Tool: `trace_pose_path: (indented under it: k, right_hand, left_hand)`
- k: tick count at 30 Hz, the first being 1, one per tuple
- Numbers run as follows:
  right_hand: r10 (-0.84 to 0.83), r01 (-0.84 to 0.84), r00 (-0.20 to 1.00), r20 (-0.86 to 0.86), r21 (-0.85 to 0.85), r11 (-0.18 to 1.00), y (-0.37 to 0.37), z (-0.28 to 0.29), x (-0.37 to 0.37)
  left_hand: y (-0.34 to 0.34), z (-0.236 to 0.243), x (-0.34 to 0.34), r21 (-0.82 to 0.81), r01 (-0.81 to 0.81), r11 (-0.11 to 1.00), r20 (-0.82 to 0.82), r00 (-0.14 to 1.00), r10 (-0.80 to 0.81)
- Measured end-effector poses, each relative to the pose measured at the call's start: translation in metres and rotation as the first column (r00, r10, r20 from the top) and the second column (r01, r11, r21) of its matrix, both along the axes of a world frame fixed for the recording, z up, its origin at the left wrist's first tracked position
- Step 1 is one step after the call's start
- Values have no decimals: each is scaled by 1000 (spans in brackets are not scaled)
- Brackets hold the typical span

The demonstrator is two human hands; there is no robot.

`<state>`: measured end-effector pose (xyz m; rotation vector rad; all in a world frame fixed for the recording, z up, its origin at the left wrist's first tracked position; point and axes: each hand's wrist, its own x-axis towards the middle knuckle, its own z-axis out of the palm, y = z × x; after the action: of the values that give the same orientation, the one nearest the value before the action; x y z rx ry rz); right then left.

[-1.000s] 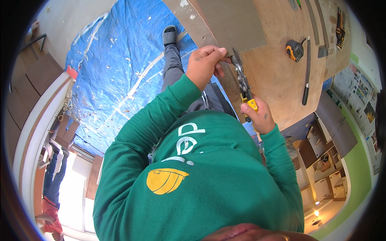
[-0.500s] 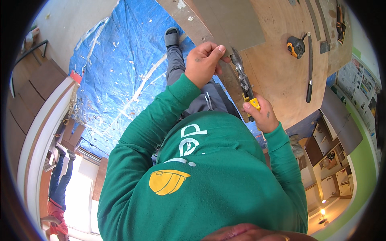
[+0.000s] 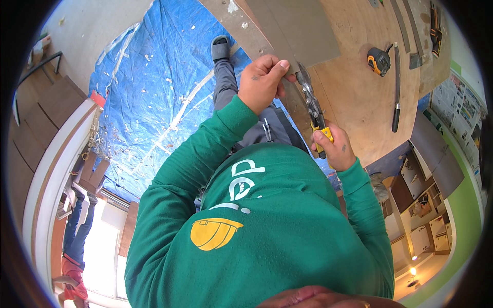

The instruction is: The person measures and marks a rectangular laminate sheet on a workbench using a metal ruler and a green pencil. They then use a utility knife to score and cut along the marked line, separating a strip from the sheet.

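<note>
In my right hand (image 3: pixel 339 147) is a pair of metal snips (image 3: pixel 311 100) with yellow handles. My fingers are closed around the handles, and the blades point away from me, up to the near edge of a thin grey-brown sheet (image 3: pixel 303 31). Just left of the blade tips, my left hand (image 3: pixel 263 84) is closed in a pinch, thumb against the curled fingers. What it grips, if anything, is hidden by the fingers. Beneath the sheet is a plywood worktop (image 3: pixel 359 102).
To the right on the worktop lie an orange-and-black tape measure (image 3: pixel 379 60), a long bar with a black grip (image 3: pixel 396 97), narrow dark strips (image 3: pixel 402 25) and a cutter knife (image 3: pixel 435 31). Blue tarp (image 3: pixel 154 77) covers the floor at left. Another person (image 3: pixel 74 267) is at the lower left.
The snips' yellow handles and my right thumb have shifted slightly. My left hand stays nearly still beside the blades. The tools on the worktop have not moved.
</note>
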<state>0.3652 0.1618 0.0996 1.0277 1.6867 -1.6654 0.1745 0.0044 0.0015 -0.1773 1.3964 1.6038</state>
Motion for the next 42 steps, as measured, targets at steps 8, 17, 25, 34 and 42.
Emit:
trace_pose_path:
  k: [8, 17, 25, 34, 42]
  right_hand:
    - [-30, 29, 1000, 7, 10, 1000, -3, 3, -1]
    - [-36, 35, 999, 6, 40, 999, -4, 3, 0]
    - [-52, 50, 998, 27, 63, 997, -4, 2, 3]
    - [-7, 5, 1000, 27, 94, 996, 1, 6, 4]
    - [13, -12, 1000, -6, 61, 998, -2, 7, -3]
  left_hand:
    - [0, 0, 0, 3, -3, 1000, 14, 1000, 3]
    - [0, 0, 0, 10, -11, 1000, 25, 1000, 10]
    - [-1, 0, -1, 11, 8, 1000, 18, 1000, -8]
    - [2, 4, -9, -41, 83, 996, -38, 996, -84]
    - [0, 3, -10, -30, 129, 991, -4, 992, -129]
